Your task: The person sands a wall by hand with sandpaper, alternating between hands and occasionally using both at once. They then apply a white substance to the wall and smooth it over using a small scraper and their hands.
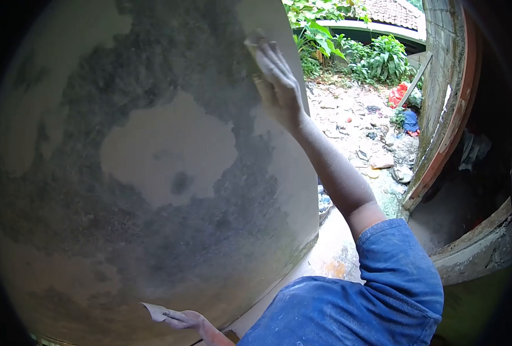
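Observation:
A large grey wall with pale, smooth patches and dark, rough areas fills the left and middle of the view. My right hand is raised against it near its right edge, the fingers stretched upward and coated in pale dust. Under them is a thin, pale flat piece that looks like sandpaper, pressed to the wall; its edge shows beside the palm. Low in the view, my left hand pinches a small pale sheet, also like sandpaper, with one pointed corner outward. Dust covers both hands.
Past the wall's right edge is bright ground strewn with rubble and litter. Green plants and a tiled roof stand behind it. A rough wall with a reddish edge bounds the right side, beside a dark opening.

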A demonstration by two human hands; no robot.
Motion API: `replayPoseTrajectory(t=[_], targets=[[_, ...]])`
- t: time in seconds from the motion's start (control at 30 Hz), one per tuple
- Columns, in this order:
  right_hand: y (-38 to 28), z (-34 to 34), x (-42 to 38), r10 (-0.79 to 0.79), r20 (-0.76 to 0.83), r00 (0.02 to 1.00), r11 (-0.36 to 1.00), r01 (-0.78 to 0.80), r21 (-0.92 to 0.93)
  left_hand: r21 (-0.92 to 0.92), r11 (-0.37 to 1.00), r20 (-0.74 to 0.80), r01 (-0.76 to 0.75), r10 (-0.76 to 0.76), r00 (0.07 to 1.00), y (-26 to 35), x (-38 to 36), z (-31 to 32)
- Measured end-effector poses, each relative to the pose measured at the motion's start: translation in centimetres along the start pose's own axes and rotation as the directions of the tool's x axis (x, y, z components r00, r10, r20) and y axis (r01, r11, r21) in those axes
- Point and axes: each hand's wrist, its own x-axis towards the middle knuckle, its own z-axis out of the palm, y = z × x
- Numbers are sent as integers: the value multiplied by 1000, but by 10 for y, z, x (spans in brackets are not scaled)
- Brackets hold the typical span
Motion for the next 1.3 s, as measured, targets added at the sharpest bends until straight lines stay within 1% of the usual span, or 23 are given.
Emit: replayPoseTrajectory(t=[0.07, 0.13, 0.2, 0.27, 0.33, 0.37, 0.43, 0.47, 0.53, 0.57, 0.63, 0.67, 0.73, 0.77, 0.8, 0.87, 0.93, 1.0, 1.07, 1.1, 1.13, 1.17, 1.3], targets=[[2, -3, -2, -80, 60, 995, 995, 76, 71, -2, 999, -7, 53, -53, 999, 15, -16, 10], [0, -6, -52, -56, 115, 992, 998, 51, 47, 14, 994, -11, 110, -110, 994, 33, -31, 10], [4, -13, -126, 35, 81, 996, 999, -37, 20, 45, 986, 96, 160, -164, 982, 59, -39, 12], [-17, -34, -199, 289, 166, 943, 957, -289, -26, 79, 972, 72, 220, -226, 972, 74, -46, 14], [-39, -50, -278, 512, 236, 826, 858, -485, -167, -43, 990, 126, 133, -127, 984, 78, -53, 12], [-45, -53, -317, 522, 242, 818, 853, -494, -170, 15, 983, 193, 181, -181, 964, 105, -48, 16], [-57, -57, -363, 862, 219, 457, 491, -860, -140, 38, 979, 198, 202, -206, 958, 94, -53, 9], [-56, -59, -369, 869, 219, 444, 479, -866, -145, 55, 973, 195, 225, -232, 953, 91, -54, 4], [-40, -53, -370, 963, 267, 46, 31, -998, 60, 78, 970, 159, 232, -241, 957, 83, -58, -2], [-31, -50, -358, 946, 321, -42, -58, -998, 39, 65, 972, 153, 224, -232, 961, 71, -60, -5], [-27, -34, -322, 929, 165, 331, 318, -943, 101, 105, 973, 147, 206, -220, 964, 67, -62, -7], [-40, -41, -266, 865, 143, 481, 464, -875, 137, 113, 972, 160, 204, -220, 962, 74, -62, -5], [-45, -39, -207, 682, 140, 718, 691, -695, 200, 224, 956, 239, 188, -241, 941, 93, -59, 5], [-39, -35, -201, 531, 166, 831, 821, -553, 145, 161, 981, 187, 106, -135, 973, 100, -58, 18], [-39, -32, -195, 544, 164, 823, 813, -566, 140, 167, 981, 201, 98, -131, 971, 105, -56, 24], [-42, -33, -183, 363, 236, 901, 913, -395, 102, 127, 988, 185, 86, -109, 977, 115, -53, 32], [-34, -34, -226, 380, 253, 890, 915, -402, 41, 187, 982, 195, 37, -74, 978, 129, -51, 40], [-31, -51, -273, 431, 316, 845, 897, -440, -45, 140, 990, 229, 4, -36, 973, 135, -54, 41], [-38, -66, -321, 593, 333, 733, 791, -609, -69, 204, 979, 246, 19, -70, 967, 120, -60, 31], [-45, -75, -333, 591, 331, 735, 792, -606, -68, 129, 990, 283, 49, -84, 955, 111, -63, 27], [-52, -83, -336, 650, 350, 674, 747, -652, -131, 50, 995, 320, 82, -93, 943, 105, -65, 25], [-53, -85, -337, 706, 363, 608, 696, -691, -195, 98, 992, 383, 85, -117, 916, 101, -68, 18], [-48, -73, -283, 656, 237, 717, 742, -670, -28, 51, 995, 337, 82, -94, 937, 105, -75, 16]])
